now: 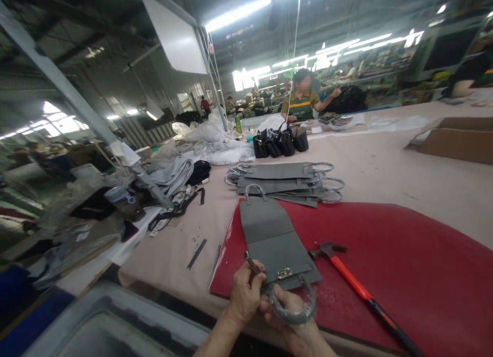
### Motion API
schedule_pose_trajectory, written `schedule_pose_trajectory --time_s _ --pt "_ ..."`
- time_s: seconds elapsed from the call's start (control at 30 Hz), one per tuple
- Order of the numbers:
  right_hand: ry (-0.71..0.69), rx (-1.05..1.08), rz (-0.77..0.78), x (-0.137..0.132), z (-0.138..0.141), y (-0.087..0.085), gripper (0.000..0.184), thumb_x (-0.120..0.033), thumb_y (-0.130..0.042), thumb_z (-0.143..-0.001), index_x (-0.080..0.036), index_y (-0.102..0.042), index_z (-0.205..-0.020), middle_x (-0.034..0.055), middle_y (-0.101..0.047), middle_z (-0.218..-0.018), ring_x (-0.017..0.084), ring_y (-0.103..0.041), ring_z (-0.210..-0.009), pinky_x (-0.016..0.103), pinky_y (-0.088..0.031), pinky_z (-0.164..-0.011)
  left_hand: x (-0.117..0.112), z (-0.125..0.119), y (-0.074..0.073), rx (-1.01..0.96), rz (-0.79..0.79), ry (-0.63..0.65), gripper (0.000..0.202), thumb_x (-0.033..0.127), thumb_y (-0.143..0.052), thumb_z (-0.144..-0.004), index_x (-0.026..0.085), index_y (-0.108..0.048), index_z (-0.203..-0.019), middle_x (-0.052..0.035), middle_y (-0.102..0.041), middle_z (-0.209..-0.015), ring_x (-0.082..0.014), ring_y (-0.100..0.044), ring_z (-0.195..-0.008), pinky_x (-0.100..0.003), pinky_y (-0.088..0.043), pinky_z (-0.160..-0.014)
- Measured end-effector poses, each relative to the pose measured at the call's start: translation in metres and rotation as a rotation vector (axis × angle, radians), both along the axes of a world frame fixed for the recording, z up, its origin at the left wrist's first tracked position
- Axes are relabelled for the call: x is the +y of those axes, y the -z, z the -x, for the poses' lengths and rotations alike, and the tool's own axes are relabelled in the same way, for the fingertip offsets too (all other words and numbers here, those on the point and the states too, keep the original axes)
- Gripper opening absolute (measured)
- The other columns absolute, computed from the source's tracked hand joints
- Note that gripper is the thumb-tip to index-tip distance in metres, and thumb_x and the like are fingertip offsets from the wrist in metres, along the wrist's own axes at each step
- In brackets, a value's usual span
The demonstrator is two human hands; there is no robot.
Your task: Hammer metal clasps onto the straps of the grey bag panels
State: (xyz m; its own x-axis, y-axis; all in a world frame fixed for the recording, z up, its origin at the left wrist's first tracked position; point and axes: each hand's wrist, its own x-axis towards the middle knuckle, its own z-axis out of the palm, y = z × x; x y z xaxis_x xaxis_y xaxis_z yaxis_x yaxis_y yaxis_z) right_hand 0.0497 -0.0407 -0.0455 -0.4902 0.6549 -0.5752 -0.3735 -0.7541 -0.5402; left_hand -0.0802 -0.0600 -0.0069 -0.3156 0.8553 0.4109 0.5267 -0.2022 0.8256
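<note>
A grey bag panel lies flat on a red mat, with a metal clasp near its close edge. Plastic-wrapped loop handles are at both ends; the near handle curves over my right hand. My left hand is closed around a short, rod-like metal tool, at the panel's near left corner. My right hand grips that same near edge of the panel, its fingers partly hidden under the handle. To the right lies a claw hammer with a red and black handle.
Beyond the red mat lies a stack of similar grey panels. Black bags stand farther back, near a seated co-worker. A cardboard box is at right, a grey plastic bin at lower left.
</note>
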Motion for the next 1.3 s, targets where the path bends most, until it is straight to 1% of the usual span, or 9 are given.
schedule_pose_trajectory --time_s 0.3,0.5,0.73,0.9,0.97,1.07,1.13,1.2,1.3 --pt "-0.022 0.058 0.199 -0.024 -0.022 -0.038 0.012 -0.019 -0.072 -0.079 -0.01 -0.072 -0.086 0.0127 -0.075 -0.088 0.019 -0.073 -0.076 0.025 -0.056 -0.064 -0.016 0.004 0.008 0.043 -0.066 0.063 0.006 0.017 -0.058 -0.085 0.019 -0.059 -0.091 -0.0069 -0.071 -0.092 -0.0192 -0.069 -0.089 -0.033 -0.057 -0.082" --pt "-0.064 0.106 0.168 -0.035 -0.037 -0.034 0.023 -0.026 -0.08 -0.073 -0.012 -0.074 -0.089 0.0108 -0.076 -0.093 0.02 -0.073 -0.08 0.027 -0.058 -0.067 -0.018 0.011 0.014 0.092 -0.118 0.139 0.005 0.022 -0.06 -0.091 0.018 -0.061 -0.093 -0.0093 -0.071 -0.099 -0.0192 -0.069 -0.094 -0.034 -0.057 -0.086" --pt "-0.137 -0.226 0.166 -0.055 -0.079 -0.024 0.018 -0.026 -0.073 -0.073 -0.013 -0.07 -0.086 0.0092 -0.074 -0.082 0.014 -0.068 -0.063 0.02 -0.05 -0.052 -0.022 0.01 0.018 0.134 -0.15 0.175 0.007 0.021 -0.059 -0.093 0.018 -0.06 -0.099 -0.0114 -0.071 -0.105 -0.0206 -0.07 -0.102 -0.036 -0.057 -0.09" --pt "-0.506 -0.478 -0.204 -0.037 -0.144 -0.046 0.041 -0.056 -0.063 -0.078 -0.015 -0.067 -0.083 0.0064 -0.068 -0.071 0.013 -0.058 -0.05 0.023 -0.039 -0.045 -0.022 0.007 0.017 0.14 -0.105 0.149 0.008 0.021 -0.06 -0.092 0.018 -0.061 -0.099 -0.0111 -0.072 -0.105 -0.0201 -0.071 -0.099 -0.033 -0.058 -0.089" --pt "-0.462 -0.822 -0.538 -0.019 -0.165 -0.058 0.044 -0.06 -0.053 -0.081 -0.018 -0.067 -0.084 0.007 -0.067 -0.069 0.018 -0.059 -0.055 0.029 -0.043 -0.052 -0.022 0.006 0.015 0.147 -0.086 0.144 0.008 0.021 -0.061 -0.091 0.018 -0.062 -0.098 -0.011 -0.073 -0.104 -0.0201 -0.071 -0.098 -0.033 -0.058 -0.089" --pt "-0.22 -1.382 -1.066 0.012 -0.184 -0.066 0.042 -0.052 -0.044 -0.085 -0.018 -0.064 -0.099 0.0152 -0.068 -0.095 0.03 -0.064 -0.084 0.04 -0.048 -0.073 -0.021 0.004 0.014 0.149 -0.075 0.131 0.009 0.02 -0.06 -0.09 0.018 -0.062 -0.099 -0.0108 -0.073 -0.104 -0.0203 -0.072 -0.098 -0.033 -0.059 -0.089" --pt "-0.221 -1.592 -1.299 0.03 -0.188 -0.064 0.039 -0.047 -0.042 -0.086 -0.016 -0.061 -0.102 0.0197 -0.063 -0.103 0.035 -0.06 -0.092 0.044 -0.046 -0.077 -0.021 0.003 0.012 0.152 -0.07 0.118 0.01 0.019 -0.059 -0.09 0.018 -0.062 -0.099 -0.0104 -0.073 -0.104 -0.0204 -0.072 -0.098 -0.032 -0.059 -0.088" --pt "-0.314 -1.667 -1.351 0.044 -0.188 -0.06 0.03 -0.043 -0.04 -0.087 -0.019 -0.058 -0.09 0.0172 -0.06 -0.09 0.032 -0.057 -0.083 0.043 -0.044 -0.073 -0.021 0.001 0.011 0.156 -0.053 0.114 0.01 0.018 -0.058 -0.089 0.019 -0.062 -0.099 -0.0097 -0.073 -0.103 -0.0205 -0.072 -0.097 -0.032 -0.059 -0.088" --pt "-0.38 -1.535 -1.075 0.057 -0.183 -0.062 0.019 -0.04 -0.045 -0.082 -0.025 -0.045 -0.071 0.0074 -0.051 -0.069 0.023 -0.05 -0.064 0.035 -0.039 -0.059 -0.021 -0.001 0.01 0.137 -0.024 0.12 0.013 0.015 -0.058 -0.088 0.019 -0.063 -0.1 -0.0087 -0.073 -0.101 -0.0204 -0.072 -0.097 -0.032 -0.058 -0.089"
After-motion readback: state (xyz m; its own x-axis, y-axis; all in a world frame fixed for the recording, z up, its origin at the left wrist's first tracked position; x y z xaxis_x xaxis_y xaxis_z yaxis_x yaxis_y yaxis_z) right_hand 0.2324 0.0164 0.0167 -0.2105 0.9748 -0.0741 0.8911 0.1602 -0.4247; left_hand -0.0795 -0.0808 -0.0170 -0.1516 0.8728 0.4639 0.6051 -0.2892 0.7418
